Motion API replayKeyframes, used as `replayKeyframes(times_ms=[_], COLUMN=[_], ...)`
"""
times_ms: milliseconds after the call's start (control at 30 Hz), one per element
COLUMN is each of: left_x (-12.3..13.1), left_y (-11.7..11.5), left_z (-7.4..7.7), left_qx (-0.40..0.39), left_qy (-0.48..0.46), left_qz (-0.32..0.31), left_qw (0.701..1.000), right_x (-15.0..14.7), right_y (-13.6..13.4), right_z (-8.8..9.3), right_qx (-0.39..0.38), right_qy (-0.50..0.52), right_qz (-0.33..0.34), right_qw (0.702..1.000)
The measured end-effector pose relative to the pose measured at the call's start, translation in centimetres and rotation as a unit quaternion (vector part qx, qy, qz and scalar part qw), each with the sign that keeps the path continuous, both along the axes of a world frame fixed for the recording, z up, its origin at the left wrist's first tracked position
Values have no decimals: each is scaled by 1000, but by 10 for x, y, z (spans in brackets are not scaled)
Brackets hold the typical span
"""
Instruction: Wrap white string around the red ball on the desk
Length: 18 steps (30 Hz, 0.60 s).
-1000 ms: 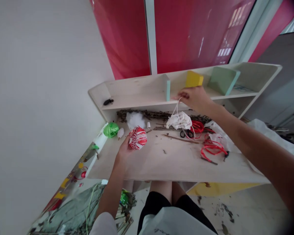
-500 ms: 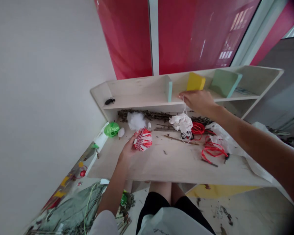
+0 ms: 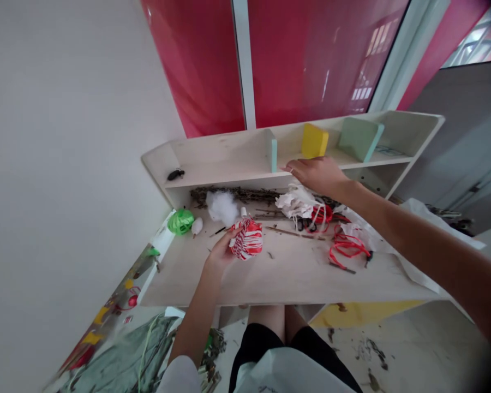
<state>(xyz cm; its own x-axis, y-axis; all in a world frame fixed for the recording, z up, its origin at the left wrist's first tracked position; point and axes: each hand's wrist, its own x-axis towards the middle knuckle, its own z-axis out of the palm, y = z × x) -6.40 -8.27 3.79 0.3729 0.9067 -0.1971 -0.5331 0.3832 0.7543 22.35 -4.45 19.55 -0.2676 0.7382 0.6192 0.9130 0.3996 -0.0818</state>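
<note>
My left hand [image 3: 219, 254] is closed around the side of a red and white ball of wound yarn [image 3: 249, 240], held above the desk [image 3: 213, 286]. My right hand [image 3: 317, 176] is raised by the shelf edge, its fingers pinched together on a white string. Below it hangs a crumpled white bundle [image 3: 294, 202] with loose loops dangling. Behind the bundle lie a red coil of cord [image 3: 322, 214] and black-handled scissors [image 3: 306, 225], partly hidden. A tuft of white stuffing [image 3: 222, 208] sits behind the yarn ball.
A green ball of ribbon [image 3: 180, 222] lies at the desk's left edge. Twigs [image 3: 245, 194] run along the back, below a shelf with dividers [image 3: 315, 141]. Red cord [image 3: 347, 248] and white plastic sheeting [image 3: 417, 273] lie at the right. A dark object [image 3: 175, 173] rests on the shelf.
The white bundle now hangs closer beneath my right hand, its loops swung rightward. The yarn ball has turned and moved slightly right in my left hand. The whole view has shifted a little.
</note>
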Motion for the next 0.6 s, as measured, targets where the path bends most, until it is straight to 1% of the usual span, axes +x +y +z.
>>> replayKeyframes(times_ms=[67, 133, 200, 300, 367, 467, 533, 600], left_x=[2, 5, 9, 15, 21, 30, 38, 46], left_y=[-1, -3, -5, -5, -5, -5, -5, -8], left_z=[0, 1, 2, 4, 6, 6, 3, -1], left_qx=[0, 4, 15, 33, 27, -10, -40, -61], left_qy=[1, 1, 3, 0, -13, -30, -33, -36], left_qz=[-7, -26, -39, -29, -23, -18, -29, -58], left_qw=[1000, 1000, 999, 999, 999, 999, 998, 996], right_x=[-1, -2, -6, -14, -20, -30, -37, -42], right_y=[-4, -8, -12, -17, -20, -27, -32, -36], right_z=[0, -2, -4, -10, -13, -15, -16, -17], right_qx=[8, 12, -13, -66, -107, -175, -215, -252], right_qy=[41, 117, 166, 230, 285, 359, 389, 412], right_qz=[3, 32, 76, 117, 139, 182, 210, 231], right_qw=[999, 993, 983, 964, 942, 899, 871, 844])
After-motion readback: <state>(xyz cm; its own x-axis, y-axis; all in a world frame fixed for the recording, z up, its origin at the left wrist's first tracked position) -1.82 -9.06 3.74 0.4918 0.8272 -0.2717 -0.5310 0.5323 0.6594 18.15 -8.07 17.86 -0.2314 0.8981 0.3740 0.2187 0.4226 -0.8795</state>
